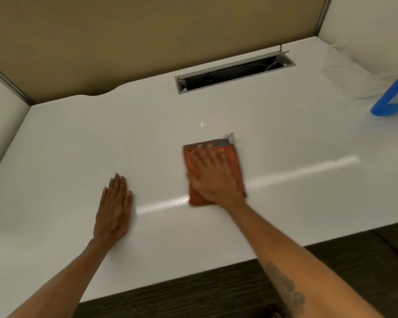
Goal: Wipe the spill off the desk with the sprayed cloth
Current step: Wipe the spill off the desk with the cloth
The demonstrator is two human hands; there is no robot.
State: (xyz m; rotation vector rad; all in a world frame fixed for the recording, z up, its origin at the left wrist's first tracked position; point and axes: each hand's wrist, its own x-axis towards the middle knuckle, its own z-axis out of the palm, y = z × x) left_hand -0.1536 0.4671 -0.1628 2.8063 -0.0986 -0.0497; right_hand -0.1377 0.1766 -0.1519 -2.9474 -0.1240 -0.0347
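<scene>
White table (274, 138) takes up most of the view, with a cable slot (234, 73) at the back and a blue spray bottle (392, 97) off at the far right edge. Orange cloth (234, 157) sits mid-table, folded flat. Right hand (213, 177) is spread open and pressing down on it, not gripping. Left hand (114, 207) is flat on the bare table, fingers together, holding nothing. There's a small greyish smear (230, 136) right at the cloth's far corner, so I'd say wiping is underway but that last bit is left.
</scene>
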